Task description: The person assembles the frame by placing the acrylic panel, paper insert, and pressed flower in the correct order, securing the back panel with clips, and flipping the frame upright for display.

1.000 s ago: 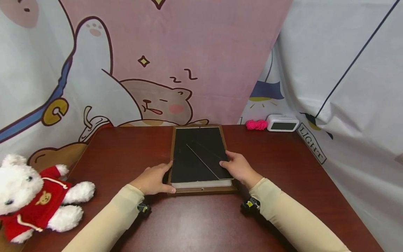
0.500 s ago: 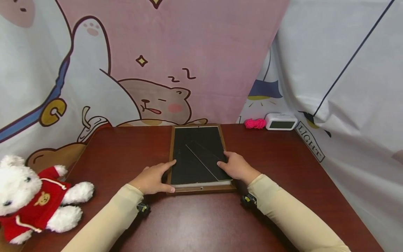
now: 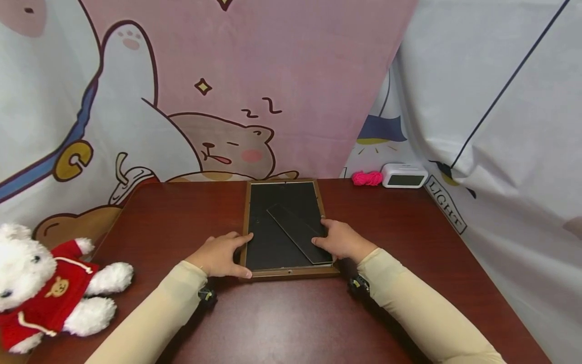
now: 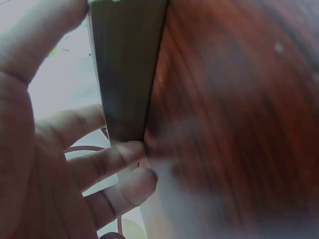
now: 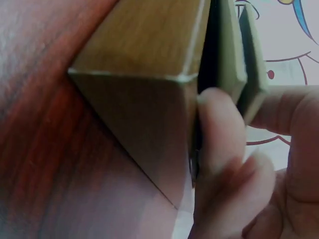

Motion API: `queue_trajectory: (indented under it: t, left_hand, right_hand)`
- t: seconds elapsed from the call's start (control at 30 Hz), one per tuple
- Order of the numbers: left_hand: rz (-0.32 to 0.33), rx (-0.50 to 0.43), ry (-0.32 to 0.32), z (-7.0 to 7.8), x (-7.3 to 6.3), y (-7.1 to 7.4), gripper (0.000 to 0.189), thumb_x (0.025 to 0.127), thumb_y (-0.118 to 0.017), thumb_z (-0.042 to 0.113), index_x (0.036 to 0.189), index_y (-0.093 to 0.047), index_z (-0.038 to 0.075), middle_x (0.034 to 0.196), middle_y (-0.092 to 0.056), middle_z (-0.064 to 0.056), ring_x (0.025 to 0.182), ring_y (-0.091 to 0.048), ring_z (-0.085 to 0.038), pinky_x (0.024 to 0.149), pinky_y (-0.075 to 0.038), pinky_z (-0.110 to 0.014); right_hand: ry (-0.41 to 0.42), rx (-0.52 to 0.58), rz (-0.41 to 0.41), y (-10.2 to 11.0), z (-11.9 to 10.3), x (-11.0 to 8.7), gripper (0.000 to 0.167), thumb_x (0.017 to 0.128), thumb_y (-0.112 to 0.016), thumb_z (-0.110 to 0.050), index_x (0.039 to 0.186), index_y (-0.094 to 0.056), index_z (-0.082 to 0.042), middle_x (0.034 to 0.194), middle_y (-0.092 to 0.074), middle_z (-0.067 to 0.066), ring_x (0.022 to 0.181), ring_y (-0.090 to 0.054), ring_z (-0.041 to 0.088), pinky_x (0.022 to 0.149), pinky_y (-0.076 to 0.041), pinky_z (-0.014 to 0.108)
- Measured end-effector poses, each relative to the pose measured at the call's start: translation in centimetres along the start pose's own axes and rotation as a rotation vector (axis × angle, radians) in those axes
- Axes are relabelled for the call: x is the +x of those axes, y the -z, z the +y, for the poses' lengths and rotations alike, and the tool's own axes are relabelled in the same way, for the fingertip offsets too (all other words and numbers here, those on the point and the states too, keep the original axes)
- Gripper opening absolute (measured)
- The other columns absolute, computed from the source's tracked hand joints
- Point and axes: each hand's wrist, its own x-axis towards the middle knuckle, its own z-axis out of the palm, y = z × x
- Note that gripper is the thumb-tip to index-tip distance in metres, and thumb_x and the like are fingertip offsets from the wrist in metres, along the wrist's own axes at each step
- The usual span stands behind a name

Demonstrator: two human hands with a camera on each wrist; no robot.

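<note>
A brown wooden picture frame (image 3: 291, 273) lies face down on the table, its black backing board (image 3: 268, 247) set within the rails. Slanting across that board is a flat black easel leg (image 3: 297, 232). My left hand (image 3: 217, 256) holds the frame's near-left corner, thumb by the front rail; the left wrist view has its fingers against the frame's side (image 4: 124, 69). With my right hand (image 3: 344, 241) I pinch the backing board together with the leg at the right edge. In the right wrist view, a dark gap separates the board's edge (image 5: 231, 55) from the frame.
A white plush bear (image 3: 59, 288) in a red hoodie sits at the table's left edge. At the back right are a pink yarn bundle (image 3: 367, 178) and a white digital clock (image 3: 404, 176). A printed curtain (image 3: 318, 91) hangs behind the dark red table (image 3: 291, 323).
The backing board's near edge has come down toward the front rail, and the white strip seen there earlier has disappeared. Both hands stay at the frame's sides with only slight shifts.
</note>
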Motion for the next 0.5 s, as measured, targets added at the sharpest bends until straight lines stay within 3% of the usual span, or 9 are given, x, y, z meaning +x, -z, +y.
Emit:
queue_trajectory:
  t: [0.1, 0.17, 0.23, 0.37, 0.5]
  left_hand:
    - [-0.009, 0.002, -0.002, 0.1, 0.0, 0.1, 0.109, 0.074, -0.088, 0.063, 0.162, -0.044, 0.018, 0.148, -0.058, -0.013, 0.131, -0.062, -0.033, 0.107, -0.041, -0.062]
    - [-0.011, -0.001, -0.006, 0.2, -0.1, 0.1, 0.109, 0.074, -0.088, 0.064, 0.162, -0.044, 0.018, 0.148, -0.058, -0.014, 0.13, -0.062, -0.034, 0.106, -0.041, -0.063]
    - [-0.011, -0.001, -0.009, 0.2, -0.1, 0.2, 0.109, 0.074, -0.087, 0.064, 0.163, -0.044, 0.017, 0.148, -0.058, -0.014, 0.13, -0.062, -0.034, 0.106, -0.041, -0.063]
    - [-0.011, -0.006, -0.002, 0.3, -0.2, 0.2, 0.109, 0.075, -0.087, 0.064, 0.163, -0.043, 0.017, 0.149, -0.057, -0.014, 0.132, -0.061, -0.034, 0.107, -0.041, -0.062]
    - [-0.015, -0.026, 0.005, 0.2, -0.3, 0.2, 0.108, 0.076, -0.087, 0.062, 0.164, -0.041, 0.018, 0.154, -0.054, -0.016, 0.136, -0.058, -0.037, 0.111, -0.038, -0.065]
  right_hand:
    - [0.024, -0.141, 0.043, -0.1, -0.1, 0.0, 0.076, 0.098, -0.072, -0.038, 0.157, -0.045, 0.003, 0.09, -0.078, 0.018, 0.081, -0.078, 0.03, 0.078, -0.063, 0.044]
    - [0.034, -0.238, 0.091, -0.3, -0.3, -0.1, 0.075, 0.096, -0.074, -0.041, 0.153, -0.051, 0.002, 0.119, -0.075, 0.022, 0.109, -0.074, 0.035, 0.096, -0.058, 0.05]
    - [0.049, -0.322, 0.144, -0.5, -0.6, -0.3, 0.074, 0.094, -0.077, -0.044, 0.149, -0.057, 0.0, 0.138, -0.067, 0.023, 0.123, -0.067, 0.039, 0.102, -0.055, 0.056]
    - [0.134, -0.4, 0.186, -1.1, -1.5, -0.9, 0.066, 0.09, -0.083, -0.042, 0.142, -0.065, -0.006, 0.136, -0.065, 0.021, 0.119, -0.064, 0.042, 0.094, -0.056, 0.062]
    - [0.275, -0.42, 0.159, -1.9, -2.5, -1.4, 0.045, 0.09, -0.085, -0.03, 0.128, -0.075, -0.009, 0.129, -0.07, 0.012, 0.119, -0.064, 0.037, 0.097, -0.057, 0.055]
